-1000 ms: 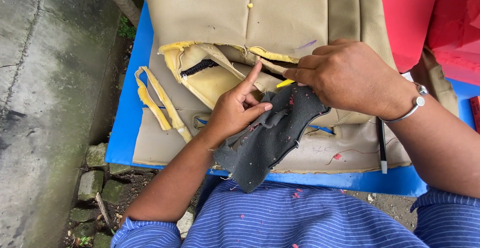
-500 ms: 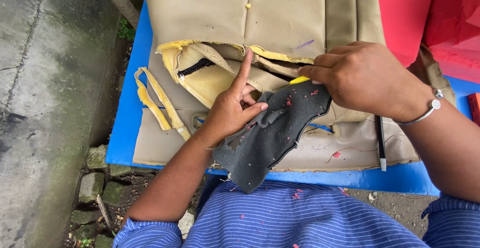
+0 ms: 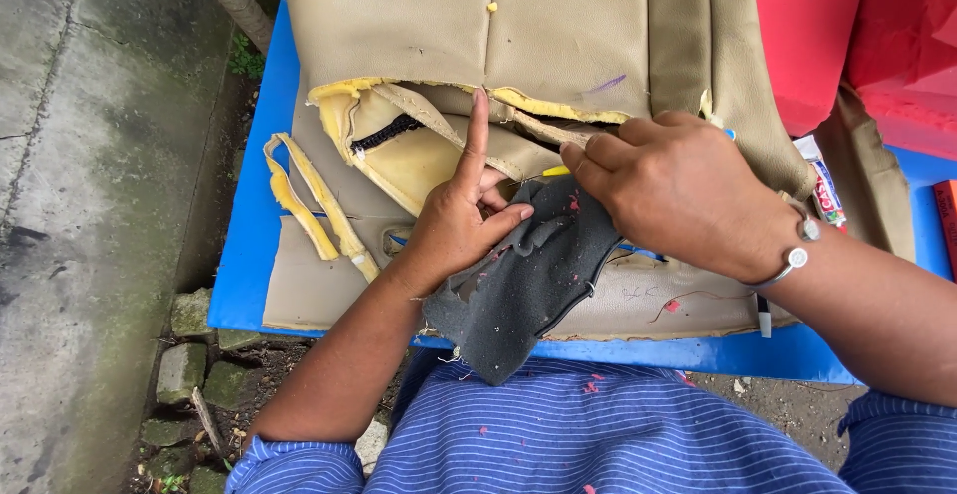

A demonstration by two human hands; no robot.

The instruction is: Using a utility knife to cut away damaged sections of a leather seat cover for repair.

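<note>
Resting on a dark grey cloth (image 3: pixel 538 275), the left hand (image 3: pixel 461 223) keeps its forefinger straight up toward the torn seam of a beige seat cover (image 3: pixel 558 25), while thumb and curled fingers pinch the cloth's upper edge. The right hand (image 3: pixel 678 190), a metal bracelet (image 3: pixel 788 260) on its wrist, is closed with its fingertips nipping the cloth's top corner just beside a small yellow object (image 3: pixel 556 170). The cloth drapes from the cover down over the table's near edge toward the person's striped shirt. The cover lies on a blue table (image 3: pixel 244 255), yellow foam (image 3: pixel 419 160) showing at the tear, and loose beige strips (image 3: pixel 309 200) lie to the left.
</note>
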